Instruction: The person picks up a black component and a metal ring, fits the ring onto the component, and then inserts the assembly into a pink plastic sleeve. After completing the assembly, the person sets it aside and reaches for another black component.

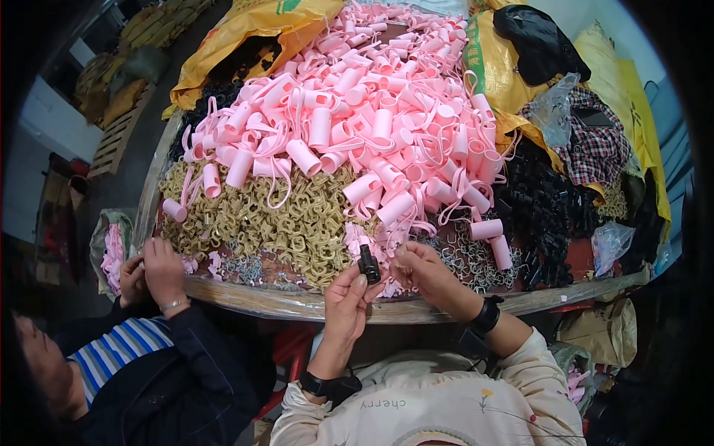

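Observation:
My left hand (348, 299) holds a small black plastic part (368, 265) upright between thumb and fingers, just over the table's near edge. Beside it on the right, my right hand (431, 276) is closed in a pinch; whatever its fingertips hold is too small to make out. The two hands are close together. Behind them lies a small heap of thin pink pieces (383, 236). Olive-gold plastic clips (260, 215) are piled to the left, and bent metal hooks (472, 256) lie to the right.
A large mound of pink cylinders with strap loops (320, 126) covers the table's middle. Black plastic parts (547, 215) are heaped right, below a yellow sack (494, 63). A co-worker's hands (158, 275) are at the left edge. The wooden table rim (260, 295) runs along the front.

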### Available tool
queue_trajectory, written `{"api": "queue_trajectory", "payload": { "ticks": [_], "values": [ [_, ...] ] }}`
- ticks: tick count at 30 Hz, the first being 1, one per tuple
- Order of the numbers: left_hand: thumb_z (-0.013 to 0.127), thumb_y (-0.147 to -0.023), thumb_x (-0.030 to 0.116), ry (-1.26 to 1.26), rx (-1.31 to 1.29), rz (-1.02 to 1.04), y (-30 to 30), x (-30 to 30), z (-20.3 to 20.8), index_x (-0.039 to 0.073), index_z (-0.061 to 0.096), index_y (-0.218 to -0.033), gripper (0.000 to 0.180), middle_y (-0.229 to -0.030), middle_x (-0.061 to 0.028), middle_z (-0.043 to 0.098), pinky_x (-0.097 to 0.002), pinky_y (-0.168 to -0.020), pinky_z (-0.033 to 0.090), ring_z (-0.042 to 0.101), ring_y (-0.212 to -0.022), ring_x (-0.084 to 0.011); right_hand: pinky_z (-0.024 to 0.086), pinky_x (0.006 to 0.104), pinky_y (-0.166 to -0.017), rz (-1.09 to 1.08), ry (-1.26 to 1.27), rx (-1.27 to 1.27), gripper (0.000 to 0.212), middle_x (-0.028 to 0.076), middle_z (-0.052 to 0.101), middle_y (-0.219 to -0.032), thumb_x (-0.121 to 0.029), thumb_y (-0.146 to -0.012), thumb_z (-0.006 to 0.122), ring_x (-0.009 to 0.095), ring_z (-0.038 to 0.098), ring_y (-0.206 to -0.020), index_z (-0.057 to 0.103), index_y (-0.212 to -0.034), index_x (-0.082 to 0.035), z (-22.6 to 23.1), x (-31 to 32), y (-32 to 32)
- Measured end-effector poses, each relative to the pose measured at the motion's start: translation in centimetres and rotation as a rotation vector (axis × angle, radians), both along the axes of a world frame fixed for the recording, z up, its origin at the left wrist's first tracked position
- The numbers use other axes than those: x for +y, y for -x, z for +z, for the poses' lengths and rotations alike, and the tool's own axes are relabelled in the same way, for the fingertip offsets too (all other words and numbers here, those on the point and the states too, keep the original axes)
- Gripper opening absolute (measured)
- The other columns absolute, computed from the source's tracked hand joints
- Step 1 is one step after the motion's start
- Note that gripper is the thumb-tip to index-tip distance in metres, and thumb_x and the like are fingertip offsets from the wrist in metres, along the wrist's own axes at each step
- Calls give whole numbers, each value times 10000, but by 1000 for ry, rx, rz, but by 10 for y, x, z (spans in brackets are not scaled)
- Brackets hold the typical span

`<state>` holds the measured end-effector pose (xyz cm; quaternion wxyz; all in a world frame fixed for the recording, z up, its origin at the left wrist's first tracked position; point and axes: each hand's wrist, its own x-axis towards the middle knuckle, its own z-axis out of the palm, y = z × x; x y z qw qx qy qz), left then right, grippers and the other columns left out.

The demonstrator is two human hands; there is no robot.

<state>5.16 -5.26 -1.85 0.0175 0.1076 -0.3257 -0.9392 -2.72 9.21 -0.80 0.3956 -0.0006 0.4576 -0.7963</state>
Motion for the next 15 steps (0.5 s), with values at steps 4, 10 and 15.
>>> {"api": "queue_trajectory", "payload": {
  "ticks": [4, 10, 15],
  "values": [
    [460, -828, 53, 21, -37, -64, -2, 0, 0, -65, 456, -1067, 266, -982, -142, 550, -263, -730, 496, 558, -913, -232, 370, 193, -560, -43, -154, 409, 185, 39, 501, -804, -188, -810, 526, 87, 460, -648, 520, -738, -17, 8, 6, 0],
    [488, -817, 75, -5, -104, -105, -7, 9, 1, -56, 461, -1067, 285, -976, -144, 554, -260, -712, 507, 585, -838, -214, 353, 266, -710, -19, -270, 829, 152, 63, 463, -949, -177, -790, 551, 147, 433, -810, 549, -770, -26, 25, 9, -8],
    [496, -800, 17, -65, -182, -117, -13, 12, 0, -33, 485, -1064, 269, -955, -110, 562, -264, -710, 505, 581, -804, -172, 400, 229, -667, 53, -437, 1222, 143, 66, 407, -1014, -142, -792, 548, 135, 438, -864, 529, -739, -11, 25, 7, -7]
  ]
}}
